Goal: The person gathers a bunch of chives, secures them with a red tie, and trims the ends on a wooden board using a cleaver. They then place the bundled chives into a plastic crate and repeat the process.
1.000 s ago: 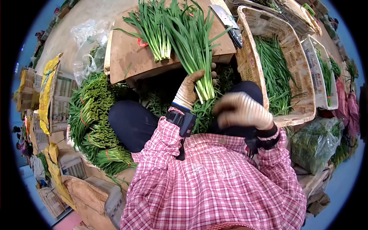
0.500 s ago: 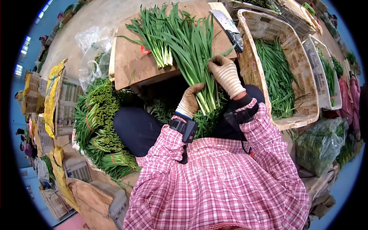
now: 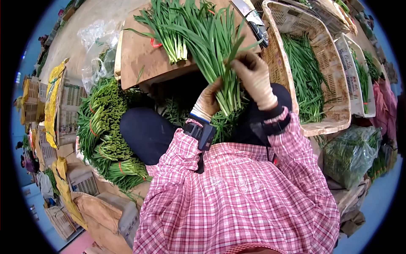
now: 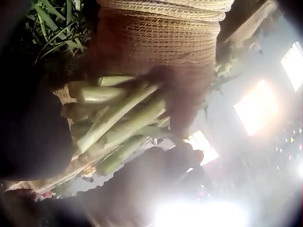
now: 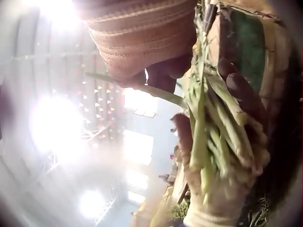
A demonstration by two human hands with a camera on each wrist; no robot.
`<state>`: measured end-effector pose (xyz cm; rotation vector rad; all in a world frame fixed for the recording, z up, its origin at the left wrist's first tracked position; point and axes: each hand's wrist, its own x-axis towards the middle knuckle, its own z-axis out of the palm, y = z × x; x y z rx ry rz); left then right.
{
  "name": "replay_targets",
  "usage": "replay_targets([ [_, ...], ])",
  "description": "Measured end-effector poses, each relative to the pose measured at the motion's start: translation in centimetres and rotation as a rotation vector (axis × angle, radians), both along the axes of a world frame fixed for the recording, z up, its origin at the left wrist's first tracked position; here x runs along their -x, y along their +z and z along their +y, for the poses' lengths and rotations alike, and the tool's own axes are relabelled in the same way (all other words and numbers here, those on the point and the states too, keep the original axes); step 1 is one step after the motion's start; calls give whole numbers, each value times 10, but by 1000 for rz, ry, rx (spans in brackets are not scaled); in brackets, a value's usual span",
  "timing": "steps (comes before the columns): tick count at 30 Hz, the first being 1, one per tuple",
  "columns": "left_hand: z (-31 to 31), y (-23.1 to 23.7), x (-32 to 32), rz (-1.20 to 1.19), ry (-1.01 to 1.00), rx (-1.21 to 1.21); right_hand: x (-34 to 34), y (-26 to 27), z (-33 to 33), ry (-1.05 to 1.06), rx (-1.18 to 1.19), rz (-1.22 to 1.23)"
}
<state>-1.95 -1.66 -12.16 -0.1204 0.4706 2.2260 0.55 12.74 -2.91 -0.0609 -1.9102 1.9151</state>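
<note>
Head view: the left hand (image 3: 207,101), gloved in brown and white knit, grips a bunch of long green leaves with pale stalks (image 3: 215,59), which extends toward 11 o'clock over the brown board-topped bench (image 3: 131,59). Fingers of the right hand (image 3: 256,80), gloved alike, pinch a single narrow green leaf (image 3: 235,48) at the bunch's 2 o'clock side. A black-handled knife (image 3: 252,20) lies at 1 o'clock.

Clear plastic bag (image 3: 98,37) is lying crumpled, upper left | yellow sack (image 3: 53,103) is draping along a slatted crate (image 3: 72,106) | brown cardboard (image 3: 96,213) is resting beside a pale box (image 3: 129,222) | greens-filled bag (image 3: 352,157) is sitting at right, near pink sheeting (image 3: 382,106) | windows (image 5: 138,147) are glowing, right wrist view
</note>
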Motion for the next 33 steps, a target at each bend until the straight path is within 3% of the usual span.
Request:
replay_targets([
  [1,-3,21,-8,100,4,21,-22,28,-15,191,244,-60],
  [2,1,10,-2,102,-1,19,-27,15,-19,186,-60,41],
  [3,5,-11,6,268,-33,-6,-42,28,-25,372,0,-30],
  [4,8,-23,11,434,-63,-31,-53,40,-30,464,-168,38],
  [5,3,44,-1,137,-106,68,-68,49,-35,538,-189,51],
  [6,7,41,3,97,-79,40,-77,57,-39,612,-208,62],
  [8,0,52,11,307,-93,76,-87,68,-18,916,-93,11],
  [10,-3,55,18,476,10,225,-99,73,9,1023,192,-432],
  [12,-9,51,24,439,-13,161,-94,58,12,756,-181,-414],
  [14,-11,35,30,414,-72,100,-68,28,6,71,-606,-426],
  [16,-8,13,30,200,-39,82,-41,7,3,-50,-588,-551],
  [17,-13,-1,28,12,21,65,-29,-5,3,75,-425,-466],
  [18,-13,-16,32,-24,57,32,-27,-13,6,216,-134,-514],
  [20,-10,-1,26,-46,57,-28,-27,-21,9,235,98,-510],
  [25,-6,1,24,-18,29,41,-32,-35,16,266,157,-577],
  [27,-1,-29,34,-17,66,133,-25,-37,6,232,3,-563],
  [29,4,-12,27,-19,52,199,-24,-36,-3,211,-234,-482],
  [30,4,-4,25,-23,50,201,-25,-38,1,210,-231,-486],
  [33,-2,-6,28,-60,27,161,-22,-44,27,471,412,-590],
])
